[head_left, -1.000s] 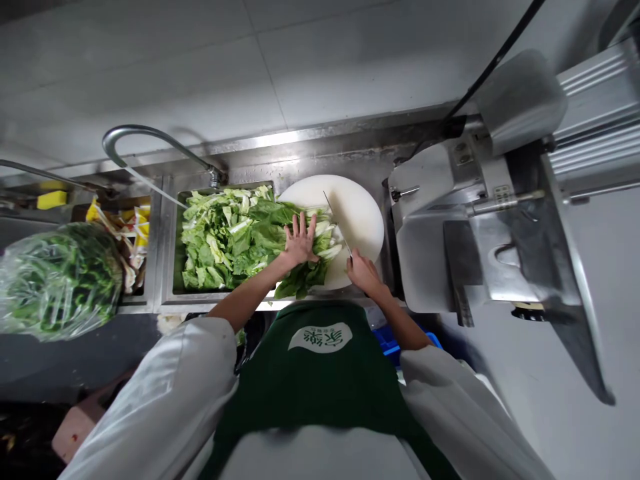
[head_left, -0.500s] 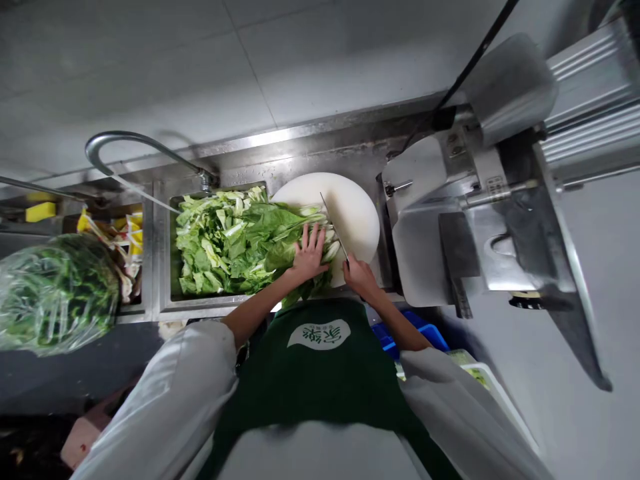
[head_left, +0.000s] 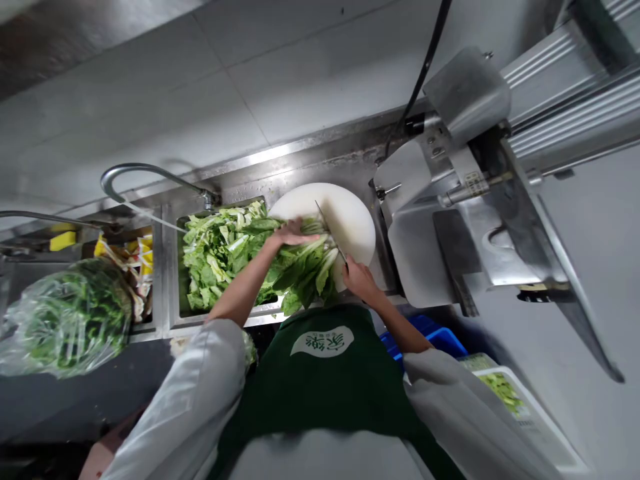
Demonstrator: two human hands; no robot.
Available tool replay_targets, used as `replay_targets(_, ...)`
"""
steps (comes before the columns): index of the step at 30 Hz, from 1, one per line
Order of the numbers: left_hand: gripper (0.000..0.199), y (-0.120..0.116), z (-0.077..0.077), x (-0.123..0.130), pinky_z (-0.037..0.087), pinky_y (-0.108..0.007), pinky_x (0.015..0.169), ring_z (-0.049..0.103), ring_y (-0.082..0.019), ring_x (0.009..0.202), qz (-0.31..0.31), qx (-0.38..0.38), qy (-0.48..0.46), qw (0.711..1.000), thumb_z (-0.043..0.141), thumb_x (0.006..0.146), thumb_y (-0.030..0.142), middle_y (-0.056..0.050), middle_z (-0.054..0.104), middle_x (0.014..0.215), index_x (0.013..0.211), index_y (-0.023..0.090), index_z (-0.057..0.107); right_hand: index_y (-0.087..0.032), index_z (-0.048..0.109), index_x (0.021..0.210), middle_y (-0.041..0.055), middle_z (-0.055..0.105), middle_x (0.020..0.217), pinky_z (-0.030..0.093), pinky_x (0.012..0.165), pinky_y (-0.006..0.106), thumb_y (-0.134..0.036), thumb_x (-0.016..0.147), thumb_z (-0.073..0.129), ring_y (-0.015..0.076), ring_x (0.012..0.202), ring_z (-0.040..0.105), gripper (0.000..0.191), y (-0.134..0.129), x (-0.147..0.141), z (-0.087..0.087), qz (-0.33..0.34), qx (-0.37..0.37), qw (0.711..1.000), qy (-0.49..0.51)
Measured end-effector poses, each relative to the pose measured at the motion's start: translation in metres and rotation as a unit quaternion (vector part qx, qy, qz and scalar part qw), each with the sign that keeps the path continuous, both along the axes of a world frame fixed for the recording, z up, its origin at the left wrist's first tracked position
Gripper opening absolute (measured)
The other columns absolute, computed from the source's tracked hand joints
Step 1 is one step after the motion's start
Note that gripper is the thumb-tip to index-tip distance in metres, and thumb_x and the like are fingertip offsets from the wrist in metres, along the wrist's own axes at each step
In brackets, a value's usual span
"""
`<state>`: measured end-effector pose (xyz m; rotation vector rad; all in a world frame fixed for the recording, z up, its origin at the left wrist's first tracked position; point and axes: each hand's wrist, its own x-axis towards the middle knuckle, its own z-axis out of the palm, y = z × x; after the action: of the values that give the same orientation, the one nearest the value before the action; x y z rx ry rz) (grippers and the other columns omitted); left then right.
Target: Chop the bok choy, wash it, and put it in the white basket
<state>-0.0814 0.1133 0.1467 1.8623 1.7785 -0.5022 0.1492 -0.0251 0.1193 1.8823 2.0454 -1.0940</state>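
Note:
Long leafy greens (head_left: 313,273) lie across the left part of a round white cutting board (head_left: 353,207), pale stems toward the right. My left hand (head_left: 291,233) rests on top of them, thumb stretched out and fingers apart. A knife (head_left: 330,230), seen nearly edge-on, stands at the stem ends. Its handle is in my right hand (head_left: 357,279), whose fingers are wrapped round it at the board's near right side. Left of the board, a sink basin (head_left: 184,287) is heaped with cut green leaves (head_left: 215,257).
A curved faucet (head_left: 150,170) with a white hose reaches over the basin. Farther left are a plastic bag of greens (head_left: 75,317), yellow packets (head_left: 145,260) and a yellow sponge (head_left: 63,241). A metal slicing machine (head_left: 450,193) and a cleaver (head_left: 450,250) are at right, blue crates (head_left: 440,337) below.
My left hand has shifted left and away from me, off the stem ends, and has turned. More stems show, and leaves spread toward my apron. The knife stays at the stems; the camera view has tilted.

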Motion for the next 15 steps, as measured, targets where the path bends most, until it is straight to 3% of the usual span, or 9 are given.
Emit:
replay_targets(2, 0.131, -0.031, -0.008, 0.014, 0.033, -0.064, 0.115, 0.034, -0.049, 0.148, 0.026, -0.016, 0.015, 0.999, 0.062, 0.071, 0.091, -0.026, 0.028, 0.167, 0.167, 0.014, 0.018, -0.013, 0.054, 0.131, 0.0169, 0.074, 0.107, 0.048, 0.088, 0.033, -0.027, 0.106, 0.034, 0.0299, 0.102, 0.072, 0.035, -0.001, -0.001, -0.002, 0.001, 0.004, 1.0, 0.005)
replay_targets(4, 0.133, -0.064, -0.013, 0.032, 0.025, -0.068, 0.118, 0.022, -0.049, 0.154, 0.056, 0.03, 0.045, 0.997, 0.058, 0.074, 0.091, -0.026, 0.018, 0.17, 0.169, 0.015, 0.005, -0.013, 0.054, 0.131, 0.0172, 0.074, 0.107, 0.048, 0.088, 0.034, -0.028, 0.107, 0.033, 0.0299, 0.101, 0.072, 0.035, -0.002, -0.002, -0.003, -0.002, 0.005, 1.0, 0.012)
replay_targets(7, 0.128, -0.102, -0.018, 0.057, 0.025, -0.067, 0.119, 0.02, -0.048, 0.154, 0.071, 0.119, 0.09, 0.986, 0.055, 0.078, 0.088, -0.027, 0.019, 0.169, 0.169, 0.013, 0.005, -0.013, 0.054, 0.13, 0.0173, 0.074, 0.106, 0.048, 0.088, 0.033, -0.03, 0.107, 0.032, 0.0293, 0.1, 0.072, 0.036, -0.002, -0.002, -0.004, -0.008, 0.004, 1.0, 0.023)
replay_targets(9, 0.13, -0.119, -0.022, 0.07, 0.024, -0.068, 0.119, 0.018, -0.05, 0.155, 0.062, 0.137, 0.106, 0.983, 0.056, 0.078, 0.087, -0.029, 0.015, 0.17, 0.169, 0.011, 0.004, -0.013, 0.054, 0.13, 0.0173, 0.074, 0.107, 0.048, 0.087, 0.032, -0.029, 0.107, 0.033, 0.0288, 0.101, 0.072, 0.035, -0.003, -0.002, -0.004, -0.009, 0.002, 1.0, 0.026)
replay_targets(15, 0.13, -0.139, -0.034, 0.084, 0.016, -0.071, 0.12, 0.011, -0.054, 0.156, 0.033, 0.129, 0.111, 0.985, 0.067, 0.075, 0.08, -0.027, 0.008, 0.172, 0.17, 0.018, 0.003, -0.012, 0.054, 0.132, 0.0179, 0.074, 0.107, 0.05, 0.089, 0.036, -0.026, 0.106, 0.032, 0.0313, 0.101, 0.073, 0.036, 0.001, -0.001, -0.005, -0.003, 0.006, 1.0, 0.011)
